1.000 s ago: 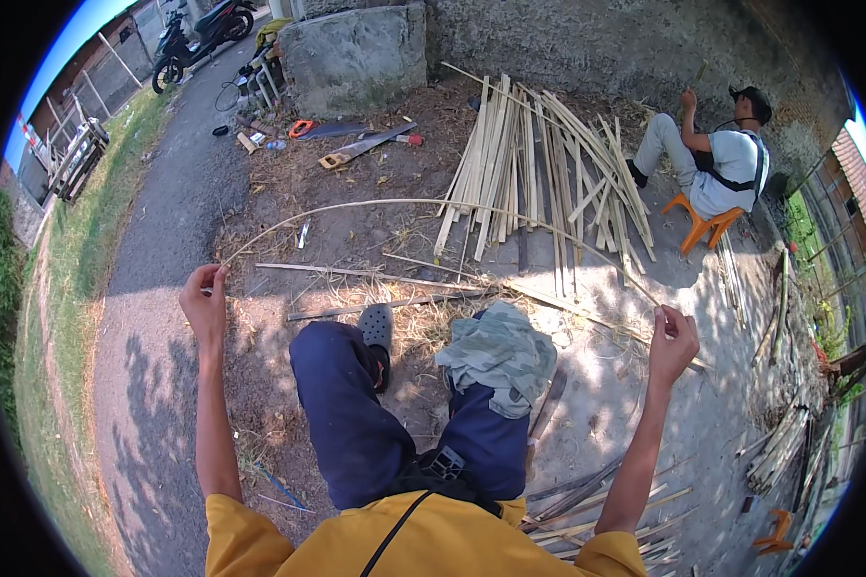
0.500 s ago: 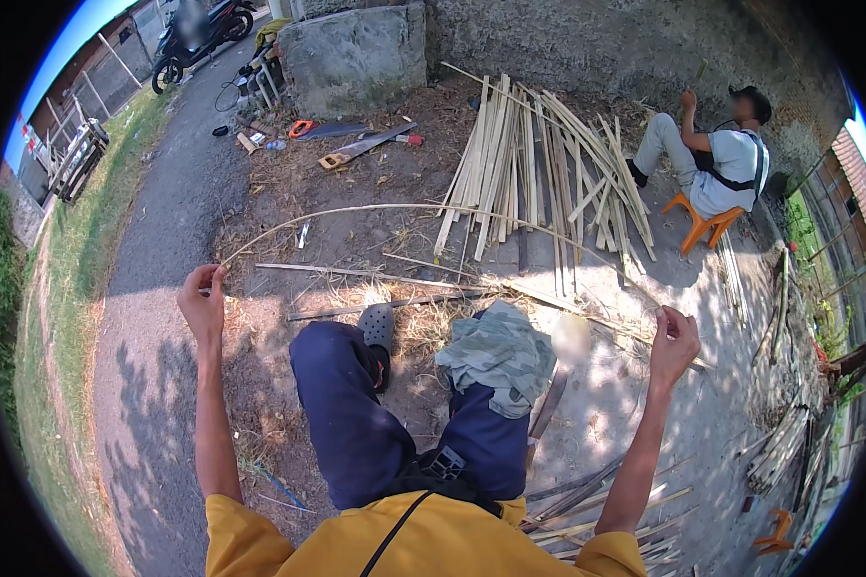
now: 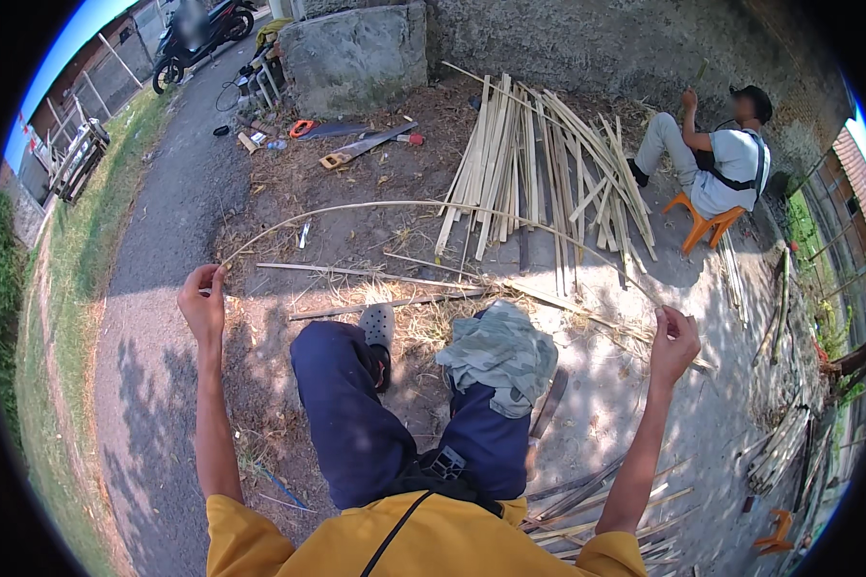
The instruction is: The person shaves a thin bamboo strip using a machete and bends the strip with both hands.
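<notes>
A long, thin strip of what looks like bamboo (image 3: 404,204) arches away from me between my hands. My left hand (image 3: 202,298) pinches its left end, out beyond my left knee. At the other end, the fingers of my right hand (image 3: 675,337) are closed on the strip's tip, to the right of my knees. A camouflage cloth (image 3: 498,354) is draped over my right knee. Beside that leg lies a knife-like blade with a wooden handle (image 3: 547,409), partly hidden by my thigh.
A heap of pale split strips (image 3: 520,163) lies ahead, with loose strips (image 3: 370,276) nearer my feet. Two handsaws (image 3: 366,146) rest on the ground. At far right a co-worker (image 3: 726,168) sits on an orange stool (image 3: 704,223). More strips (image 3: 625,510) lie at my right.
The strip's arch has risen very slightly. Both hands stay in almost the same place.
</notes>
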A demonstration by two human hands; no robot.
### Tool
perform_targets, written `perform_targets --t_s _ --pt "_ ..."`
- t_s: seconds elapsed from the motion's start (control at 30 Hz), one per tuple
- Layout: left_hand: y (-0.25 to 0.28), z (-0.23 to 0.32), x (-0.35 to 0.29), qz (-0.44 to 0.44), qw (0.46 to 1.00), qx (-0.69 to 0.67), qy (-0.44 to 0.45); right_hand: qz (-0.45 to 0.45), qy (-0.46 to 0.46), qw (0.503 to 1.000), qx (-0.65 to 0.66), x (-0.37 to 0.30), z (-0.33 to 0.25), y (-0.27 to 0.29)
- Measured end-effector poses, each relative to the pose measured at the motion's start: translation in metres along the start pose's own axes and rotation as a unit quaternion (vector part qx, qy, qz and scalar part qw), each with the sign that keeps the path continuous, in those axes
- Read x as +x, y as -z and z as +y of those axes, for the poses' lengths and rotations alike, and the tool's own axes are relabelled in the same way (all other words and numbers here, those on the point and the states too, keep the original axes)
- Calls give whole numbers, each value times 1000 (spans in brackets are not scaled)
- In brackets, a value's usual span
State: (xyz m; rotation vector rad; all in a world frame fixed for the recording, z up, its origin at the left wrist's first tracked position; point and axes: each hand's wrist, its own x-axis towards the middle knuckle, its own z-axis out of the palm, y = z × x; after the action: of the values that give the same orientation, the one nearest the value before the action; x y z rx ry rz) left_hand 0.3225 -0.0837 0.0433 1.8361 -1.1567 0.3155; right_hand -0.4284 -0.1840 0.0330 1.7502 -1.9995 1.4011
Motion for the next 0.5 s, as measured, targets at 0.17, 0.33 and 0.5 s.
perform_targets --t_s 0.17,0.33,0.5 --pt "-1 4 0 -6 1000 1 16 -2 4 1000 3 -1 0 0" --pt "0 9 0 -6 1000 4 -2 -5 -4 1000 6 0 -3 1" --pt "-1 1 0 2 1000 -1 5 -6 -7 1000 3 0 -3 0"
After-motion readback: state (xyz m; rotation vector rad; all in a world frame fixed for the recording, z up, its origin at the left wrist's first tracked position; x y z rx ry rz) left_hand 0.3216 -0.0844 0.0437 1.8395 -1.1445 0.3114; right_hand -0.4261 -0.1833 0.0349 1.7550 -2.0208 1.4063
